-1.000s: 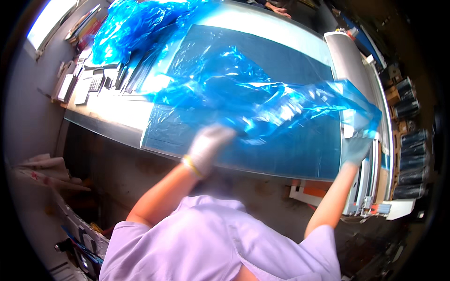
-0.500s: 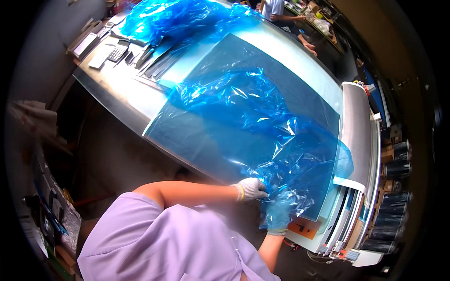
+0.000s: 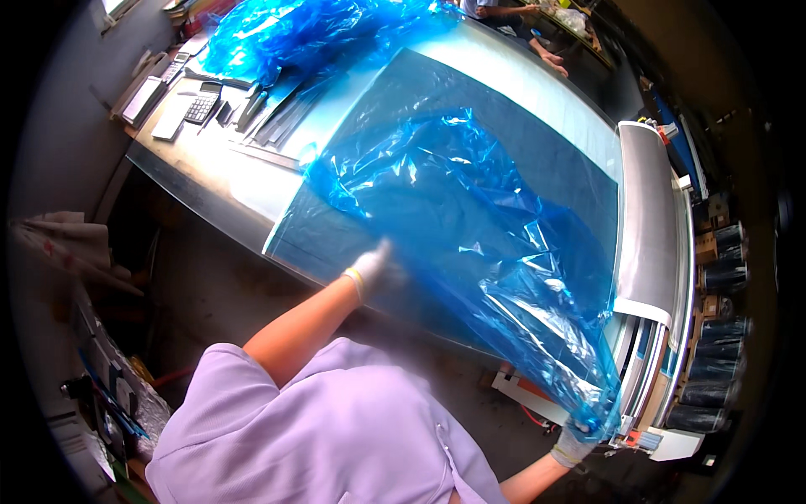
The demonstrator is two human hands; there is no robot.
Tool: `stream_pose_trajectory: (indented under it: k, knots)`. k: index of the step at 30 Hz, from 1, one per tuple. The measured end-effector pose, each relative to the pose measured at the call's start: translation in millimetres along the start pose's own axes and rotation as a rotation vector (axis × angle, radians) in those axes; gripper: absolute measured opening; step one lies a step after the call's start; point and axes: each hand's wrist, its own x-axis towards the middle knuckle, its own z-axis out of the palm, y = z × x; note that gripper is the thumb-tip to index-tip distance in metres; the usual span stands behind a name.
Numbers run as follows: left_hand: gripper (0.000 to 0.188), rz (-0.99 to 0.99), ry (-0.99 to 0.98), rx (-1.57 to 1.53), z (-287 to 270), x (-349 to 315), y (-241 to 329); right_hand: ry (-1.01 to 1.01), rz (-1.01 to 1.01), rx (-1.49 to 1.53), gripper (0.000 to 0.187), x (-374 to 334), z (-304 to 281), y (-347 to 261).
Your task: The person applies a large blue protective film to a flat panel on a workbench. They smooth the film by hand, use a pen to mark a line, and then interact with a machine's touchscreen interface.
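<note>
Crinkled, see-through blue plastic film (image 3: 537, 252) lies bunched across a large flat bluish sheet (image 3: 437, 92) on the table. My right hand (image 3: 579, 438), in a pale glove, is closed around a gathered end of the film past the table's near right corner; the film partly covers its fingers. My left hand (image 3: 369, 267), gloved too, hovers at the sheet's near edge beside the film. Motion smears its fingers, so whether it touches the film cannot be told.
A heap of blue film (image 3: 269, 42) covers the table's far left. Near it lie a calculator (image 3: 201, 105) and thin strips (image 3: 281, 118). At right, a roller machine (image 3: 645, 218) holds a grey sheet. Black-wrapped rolls (image 3: 714, 361) are stacked beyond it. Another person's hand (image 3: 550, 59) shows at the back.
My hands have spread apart: the right one carried the film's end rightward and down off the table corner, while the left went left and up. The film stretches out between sheet and right hand.
</note>
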Motion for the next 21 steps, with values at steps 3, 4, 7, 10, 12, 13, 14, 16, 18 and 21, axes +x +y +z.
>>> stream_pose_trajectory:
  k: [3,4,7,10,12,13,14,16,18,21]
  knots:
    - [0.096,0.207,-0.314,-0.482,-31,37,21,0.082,-0.173,-0.707,0.039,-8,-30,13]
    - [0.099,0.252,0.085,-0.318,12,15,62,0.073,-0.05,-0.506,0.042,-17,-37,22]
    - [0.092,0.267,0.369,-0.139,-6,31,108,0.067,0.014,-0.448,0.045,-10,-48,38]
    - [0.092,0.384,0.875,0.508,21,33,129,-0.012,-0.079,-0.851,0.045,-15,-58,63]
    - [0.104,0.652,1.199,0.796,39,29,134,-0.053,-0.149,-1.05,0.046,-13,-64,68]
    - [0.097,0.777,1.233,0.924,33,34,138,-0.072,-0.151,-1.08,0.047,-13,-65,72]
    - [0.094,0.9,1.234,1.092,18,38,145,-0.086,-0.158,-1.108,0.049,-12,-65,78]
    - [0.094,0.986,1.042,1.299,1,39,172,-0.107,-0.106,-1.028,0.049,4,-63,60]
    - [0.092,0.942,0.805,1.497,-20,51,188,-0.116,-0.116,-1.004,0.046,5,-54,82]
    - [0.074,0.158,0.322,1.34,5,42,200,-0.12,-0.069,-0.9,0.045,6,-49,94]
